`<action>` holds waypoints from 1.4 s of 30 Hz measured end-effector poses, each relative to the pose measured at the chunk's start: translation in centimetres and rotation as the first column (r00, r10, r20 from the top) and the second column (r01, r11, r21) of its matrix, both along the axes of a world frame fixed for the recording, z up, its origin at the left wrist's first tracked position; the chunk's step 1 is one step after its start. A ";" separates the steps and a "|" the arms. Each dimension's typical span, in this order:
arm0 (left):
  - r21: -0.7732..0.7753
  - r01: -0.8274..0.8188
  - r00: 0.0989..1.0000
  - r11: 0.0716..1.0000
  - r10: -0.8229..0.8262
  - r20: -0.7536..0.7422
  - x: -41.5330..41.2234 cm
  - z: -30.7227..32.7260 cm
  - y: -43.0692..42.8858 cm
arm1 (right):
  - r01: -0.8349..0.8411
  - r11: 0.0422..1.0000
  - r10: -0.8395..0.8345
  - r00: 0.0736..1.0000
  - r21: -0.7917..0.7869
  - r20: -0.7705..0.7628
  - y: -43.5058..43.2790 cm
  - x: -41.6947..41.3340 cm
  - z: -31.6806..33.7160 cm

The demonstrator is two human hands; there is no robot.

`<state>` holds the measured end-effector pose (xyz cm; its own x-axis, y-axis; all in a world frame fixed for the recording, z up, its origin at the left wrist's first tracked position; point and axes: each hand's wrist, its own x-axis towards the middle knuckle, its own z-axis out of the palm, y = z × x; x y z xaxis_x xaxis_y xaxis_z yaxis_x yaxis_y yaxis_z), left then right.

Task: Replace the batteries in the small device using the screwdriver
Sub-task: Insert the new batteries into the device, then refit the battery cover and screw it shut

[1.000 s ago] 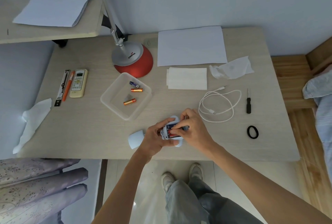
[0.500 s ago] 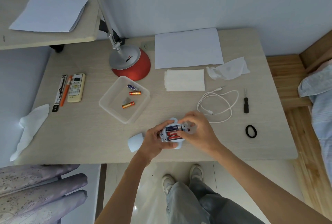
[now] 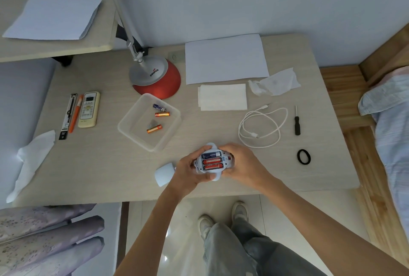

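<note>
The small white device [image 3: 212, 161] lies near the desk's front edge with its battery bay uncovered, showing one blue and two red batteries. My left hand [image 3: 188, 170] grips its left side, my right hand [image 3: 240, 163] grips its right side. A pale blue rounded piece [image 3: 163, 174] rests on the desk just left of my left hand. The clear plastic tray [image 3: 132, 126] further back holds three loose batteries [image 3: 162, 114]. The black-handled screwdriver [image 3: 297, 122] lies alone at the right.
A red-based lamp [image 3: 159, 79], white paper [image 3: 225, 59], a folded tissue [image 3: 222, 97], a crumpled tissue [image 3: 274, 82], a white cable [image 3: 261, 128] and a black hair band [image 3: 303, 156] lie on the desk. A remote [image 3: 89, 109] and pens [image 3: 73, 114] sit far left.
My right fingers have come off the top of the battery bay and moved to the device's right side, so all three batteries now show. My left hand still holds the device.
</note>
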<state>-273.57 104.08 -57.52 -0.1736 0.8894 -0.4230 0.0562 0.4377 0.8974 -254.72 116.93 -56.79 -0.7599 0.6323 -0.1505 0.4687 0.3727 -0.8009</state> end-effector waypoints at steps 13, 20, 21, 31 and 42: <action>-0.105 0.087 0.554 0.991 -0.135 -0.821 -8.1 1.9 -9.8 | 0.038 0.999 -0.037 0.999 -0.028 0.030 -0.2 0.1 -0.4; -0.150 0.119 0.424 0.981 -0.187 -0.886 -8.3 1.6 -9.2 | 0.029 1.000 -0.029 0.999 -0.007 0.044 -0.2 0.1 -0.2; -0.148 0.131 0.420 0.980 -0.190 -0.887 -8.1 1.5 -9.0 | 0.029 1.000 -0.028 0.999 -0.005 0.041 -0.2 0.1 -0.3; -0.077 0.203 0.476 0.976 -0.167 -0.863 -7.3 2.9 -7.3 | 0.032 0.999 -0.032 0.999 0.005 0.035 -0.3 -0.1 -0.5; 0.078 0.358 0.612 0.931 -0.171 -0.772 -0.7 5.5 0.8 | 0.063 0.998 -0.064 0.997 0.009 0.042 -0.3 -0.3 -0.6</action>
<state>-274.28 104.91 -52.03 -0.0861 0.9942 -0.0638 0.8239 0.1071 0.5565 -255.06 116.62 -57.44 -0.7113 0.6804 -0.1763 0.5249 0.3473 -0.7771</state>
